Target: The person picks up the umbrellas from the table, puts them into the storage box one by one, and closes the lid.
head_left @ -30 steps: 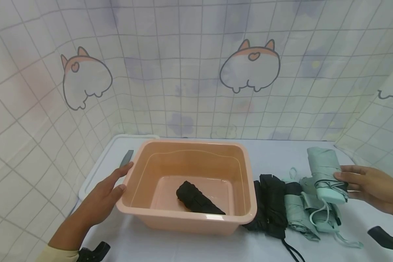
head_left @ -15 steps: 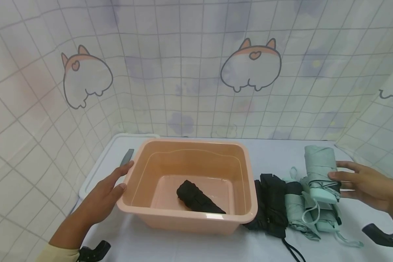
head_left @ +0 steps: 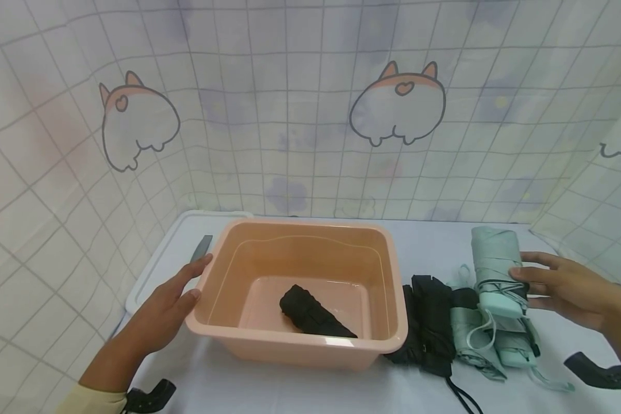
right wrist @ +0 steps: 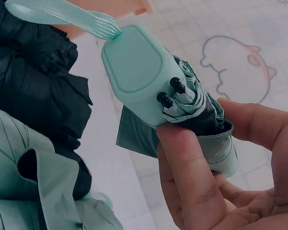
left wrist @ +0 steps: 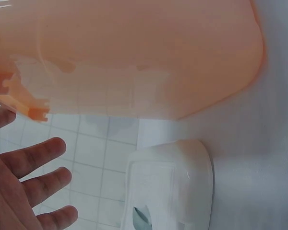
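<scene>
The rim of a peach plastic basin (head_left: 295,351) is touched by the left hand (head_left: 160,313), its fingers spread and nearly straight. Inside, a black folded umbrella (head_left: 315,313) is laid aslant. On the desk (head_left: 341,391), just right of the basin, other black folded umbrellas (head_left: 432,322) are seen, then mint-green folded umbrellas (head_left: 467,333). Above these, a strapped mint-green umbrella (head_left: 495,253) is pinched between thumb and fingers of the right hand (head_left: 574,290).

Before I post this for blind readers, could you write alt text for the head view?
A person's right hand holds a folded mint umbrella over other mint umbrellas beside black ones on a white table. Their left hand touches the left end of a peach basin with one black umbrella inside. Behind is a grid-patterned backdrop with cartoon animals.
</scene>
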A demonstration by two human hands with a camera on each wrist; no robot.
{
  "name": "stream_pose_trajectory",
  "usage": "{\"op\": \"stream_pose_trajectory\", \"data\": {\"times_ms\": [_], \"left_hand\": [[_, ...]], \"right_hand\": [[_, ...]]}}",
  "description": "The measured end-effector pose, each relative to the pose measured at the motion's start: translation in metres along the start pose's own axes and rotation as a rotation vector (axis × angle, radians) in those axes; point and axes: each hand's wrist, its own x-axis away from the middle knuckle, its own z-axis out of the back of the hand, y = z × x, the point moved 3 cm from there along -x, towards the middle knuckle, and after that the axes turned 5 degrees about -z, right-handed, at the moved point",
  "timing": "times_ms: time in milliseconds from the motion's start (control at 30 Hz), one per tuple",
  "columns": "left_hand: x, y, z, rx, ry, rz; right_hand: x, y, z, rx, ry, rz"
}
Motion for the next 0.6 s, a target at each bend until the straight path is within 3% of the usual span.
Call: {"op": "stream_pose_trajectory", "data": {"times_ms": [333,600], "left_hand": [[0.000,-0.001,0.000,-0.009,-0.003,0.013],[0.000,-0.001,0.000,0.002,0.010,-0.016]], "right_hand": [[0.001,-0.012,-0.010,0.000,-0.022,0.019],[0.002,-0.021,-0.016,-0.006,-0.036,0.030]]}}
